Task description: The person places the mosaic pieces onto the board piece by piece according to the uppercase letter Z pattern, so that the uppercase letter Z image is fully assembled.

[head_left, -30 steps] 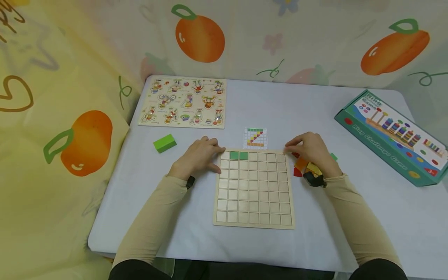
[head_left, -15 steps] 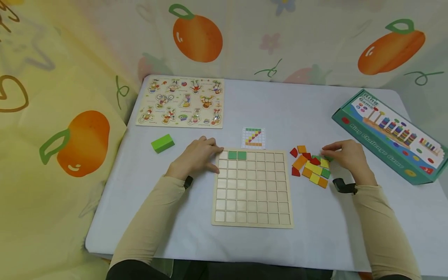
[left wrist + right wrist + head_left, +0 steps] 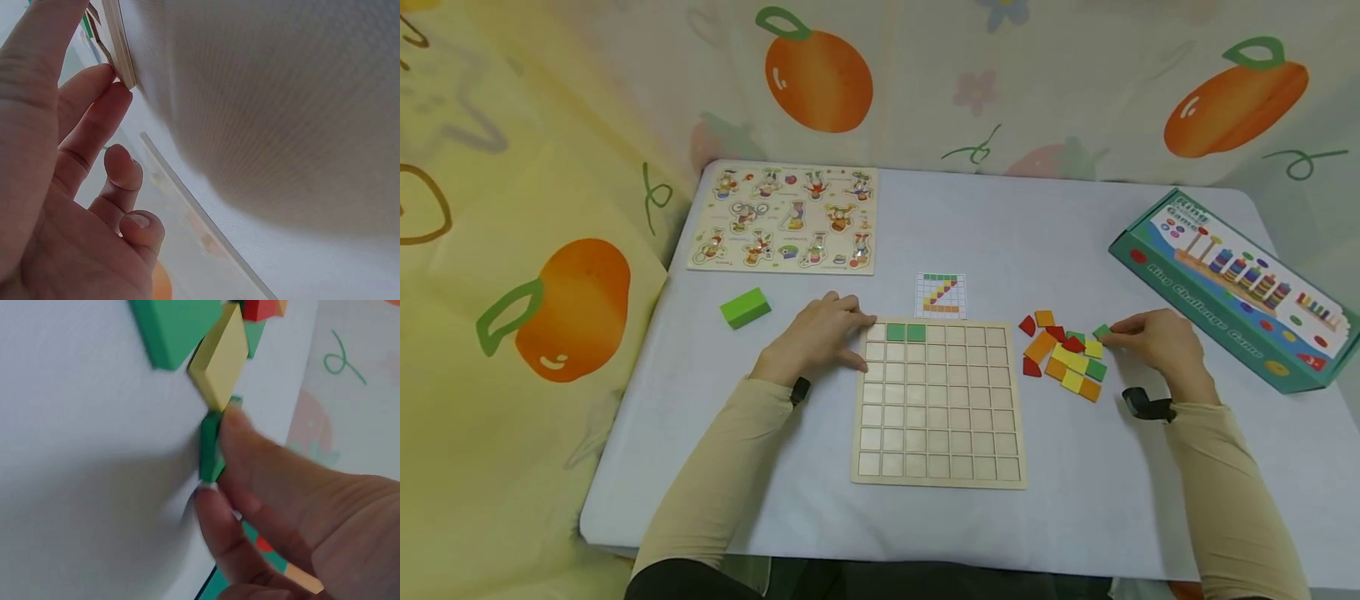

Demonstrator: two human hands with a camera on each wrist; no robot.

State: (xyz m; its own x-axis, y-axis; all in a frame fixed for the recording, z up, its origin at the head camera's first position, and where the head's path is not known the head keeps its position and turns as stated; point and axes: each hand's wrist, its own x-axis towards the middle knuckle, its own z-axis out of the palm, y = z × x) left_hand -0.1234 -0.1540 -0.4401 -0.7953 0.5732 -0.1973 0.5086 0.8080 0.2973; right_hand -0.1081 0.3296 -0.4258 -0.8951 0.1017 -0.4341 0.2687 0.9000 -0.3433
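Observation:
My right hand (image 3: 1167, 348) pinches a green square tile (image 3: 210, 447) between thumb and fingertip at the right side of the tile pile. A yellow tile (image 3: 220, 359) lies right beside it in the right wrist view. The pile mixes red, orange, yellow and green pieces, such as an orange tile (image 3: 1041, 346). My left hand (image 3: 823, 333) touches the upper left corner and left edge of the wooden grid board (image 3: 856, 433) with its fingertips and thumb. Two green tiles (image 3: 906, 332) sit side by side in the board's top row, in the second and third cells.
A pattern card (image 3: 941, 296) lies just above the board. Left of my left hand is a lime green block (image 3: 746, 308). A picture puzzle board (image 3: 782, 258) lies at the back left, and a green game box (image 3: 1232, 292) at the right.
My right hand has gone from the board's upper right corner, rightward over the pile to its right side, and now pinches a green tile there. My left hand has stayed at the board.

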